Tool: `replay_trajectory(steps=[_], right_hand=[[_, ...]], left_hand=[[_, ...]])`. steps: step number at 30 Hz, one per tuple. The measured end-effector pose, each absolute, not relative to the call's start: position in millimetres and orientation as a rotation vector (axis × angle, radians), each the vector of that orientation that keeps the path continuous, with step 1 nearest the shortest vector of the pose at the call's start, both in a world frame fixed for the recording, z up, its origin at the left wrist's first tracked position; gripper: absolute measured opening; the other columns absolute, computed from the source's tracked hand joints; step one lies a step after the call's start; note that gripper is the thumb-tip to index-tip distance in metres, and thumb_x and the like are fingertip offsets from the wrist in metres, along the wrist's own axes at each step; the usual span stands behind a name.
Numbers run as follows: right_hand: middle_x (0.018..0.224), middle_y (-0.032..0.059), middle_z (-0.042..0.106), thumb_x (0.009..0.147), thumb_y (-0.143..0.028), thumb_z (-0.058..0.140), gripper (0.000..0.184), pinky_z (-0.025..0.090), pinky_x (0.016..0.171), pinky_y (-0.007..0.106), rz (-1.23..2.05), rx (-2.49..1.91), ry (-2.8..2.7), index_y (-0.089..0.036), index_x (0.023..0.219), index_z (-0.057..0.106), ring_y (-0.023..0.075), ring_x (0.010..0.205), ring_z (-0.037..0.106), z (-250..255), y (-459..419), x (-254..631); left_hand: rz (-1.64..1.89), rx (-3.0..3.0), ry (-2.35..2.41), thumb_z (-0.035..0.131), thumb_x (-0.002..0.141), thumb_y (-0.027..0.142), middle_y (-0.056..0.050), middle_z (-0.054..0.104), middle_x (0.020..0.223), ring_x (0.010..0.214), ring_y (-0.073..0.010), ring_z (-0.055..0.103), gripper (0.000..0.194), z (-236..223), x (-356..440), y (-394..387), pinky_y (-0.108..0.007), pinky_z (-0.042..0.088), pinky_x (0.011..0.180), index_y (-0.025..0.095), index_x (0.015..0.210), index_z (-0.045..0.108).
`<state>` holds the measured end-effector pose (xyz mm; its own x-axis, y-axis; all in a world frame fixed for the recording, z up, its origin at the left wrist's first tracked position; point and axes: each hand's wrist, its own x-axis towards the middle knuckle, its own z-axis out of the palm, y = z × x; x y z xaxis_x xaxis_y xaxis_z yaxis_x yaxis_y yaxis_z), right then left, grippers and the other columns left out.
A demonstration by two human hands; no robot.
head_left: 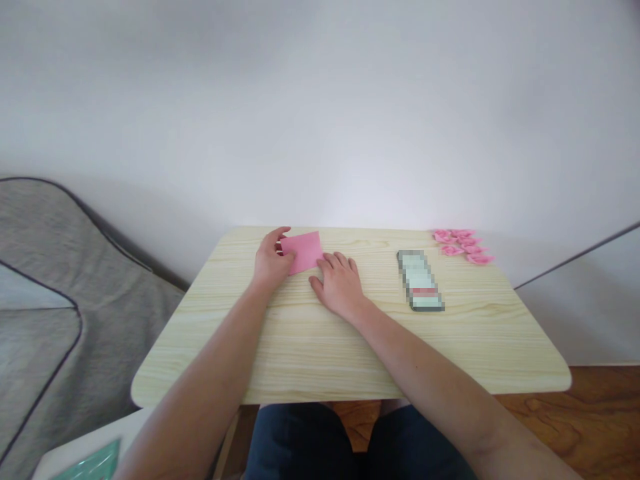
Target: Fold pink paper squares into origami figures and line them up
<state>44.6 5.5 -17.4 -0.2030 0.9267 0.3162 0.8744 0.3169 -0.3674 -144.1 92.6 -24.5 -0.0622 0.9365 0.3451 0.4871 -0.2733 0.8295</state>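
A pink sheet of paper with straight edges is raised at a slight tilt over the table's far left half. My left hand grips its left edge, thumb across the front and the other fingers partly hidden behind it. By the paper's lower right corner, my right hand rests on the wooden table with its fingers apart. Its index fingertip meets the paper's right edge; whether it presses on it I cannot tell.
A phone with a blurred screen lies right of my right hand. Several folded pink paper pieces sit at the table's back right. The white wall rises behind the table. Grey fabric furniture stands at the left.
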Motion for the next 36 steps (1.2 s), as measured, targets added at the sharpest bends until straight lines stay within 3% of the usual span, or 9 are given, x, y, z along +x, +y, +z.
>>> replay_trajectory(steps=[2, 5, 10, 14, 18, 21, 36], right_hand=[[0.143, 0.0148, 0.062, 0.098, -0.042, 0.057, 0.040, 0.034, 0.115, 0.056, 0.120, -1.588, -2.124, -0.020, 0.131, 0.065, 0.0346, 0.137, 0.046, -14.7, 6.6, 44.0], [0.129, 0.0164, 0.066, 0.097, -0.040, 0.057, 0.034, 0.043, 0.104, 0.053, 0.066, -1.593, -2.154, -0.017, 0.118, 0.071, 0.0351, 0.126, 0.052, -8.1, 13.1, 40.3], [0.113, 0.0112, 0.071, 0.094, -0.030, 0.059, 0.021, 0.049, 0.094, 0.043, 0.193, -1.563, -2.133, -0.020, 0.108, 0.071, 0.0280, 0.109, 0.062, 0.2, 39.1, 23.8], [0.100, 0.0023, 0.075, 0.091, -0.040, 0.066, 0.016, 0.050, 0.079, 0.033, 0.509, -1.481, -2.017, -0.025, 0.092, 0.070, 0.0206, 0.090, 0.066, -3.2, 57.6, 12.7], [0.089, -0.0001, 0.076, 0.090, -0.060, 0.067, 0.035, 0.048, 0.074, 0.031, 0.690, -1.491, -1.933, -0.026, 0.084, 0.071, 0.0181, 0.080, 0.066, -7.8, 64.1, 10.7], [0.084, -0.0001, 0.076, 0.087, -0.065, 0.069, 0.040, 0.047, 0.074, 0.031, 0.685, -1.519, -1.915, -0.026, 0.080, 0.071, 0.0187, 0.078, 0.066, -10.4, 65.1, 10.7], [0.095, 0.0027, 0.077, 0.098, -0.052, 0.061, 0.030, 0.048, 0.079, 0.032, 0.580, -1.490, -1.861, -0.024, 0.094, 0.072, 0.0193, 0.086, 0.068, -19.0, 59.8, 13.3]], left_hand=[[1.336, 1.670, 1.504, 0.068, 0.069, 0.022, -0.008, 0.064, 0.121, 0.084, -0.0164, 0.066, 0.075, -22.9, -142.2, 92.5, -0.030, 0.058, 0.072, 0.024, 0.143, 0.056], [1.371, 1.585, 1.510, 0.070, 0.067, 0.023, -0.005, 0.067, 0.103, 0.080, -0.0160, 0.065, 0.076, -20.7, -140.5, 92.0, -0.029, 0.057, 0.071, 0.021, 0.141, 0.054], [1.315, 1.568, 1.543, 0.070, 0.068, 0.027, -0.003, 0.069, 0.086, 0.079, -0.0186, 0.066, 0.042, -16.9, -140.7, 89.6, -0.031, 0.055, 0.074, 0.018, 0.108, 0.067], [1.243, 1.561, 1.586, 0.070, 0.070, 0.031, -0.003, 0.071, 0.080, 0.074, -0.0181, 0.063, 0.023, -14.0, -145.9, 90.1, -0.031, 0.052, 0.071, 0.018, 0.090, 0.072], [1.191, 1.493, 1.421, 0.073, 0.076, 0.042, -0.003, 0.071, 0.075, 0.069, -0.0170, 0.062, 0.027, -15.3, -154.3, 94.2, -0.029, 0.050, 0.065, 0.018, 0.088, 0.074], [1.176, 1.381, 1.269, 0.075, 0.076, 0.047, -0.006, 0.074, 0.082, 0.074, -0.0191, 0.066, 0.033, -19.2, -158.9, 96.9, -0.029, 0.053, 0.066, 0.017, 0.091, 0.076], [1.137, 1.301, 1.137, 0.088, 0.066, 0.048, -0.007, 0.077, 0.092, 0.085, -0.0204, 0.071, 0.045, -18.0, -159.5, 89.1, -0.037, 0.060, 0.088, 0.015, 0.095, 0.079]])
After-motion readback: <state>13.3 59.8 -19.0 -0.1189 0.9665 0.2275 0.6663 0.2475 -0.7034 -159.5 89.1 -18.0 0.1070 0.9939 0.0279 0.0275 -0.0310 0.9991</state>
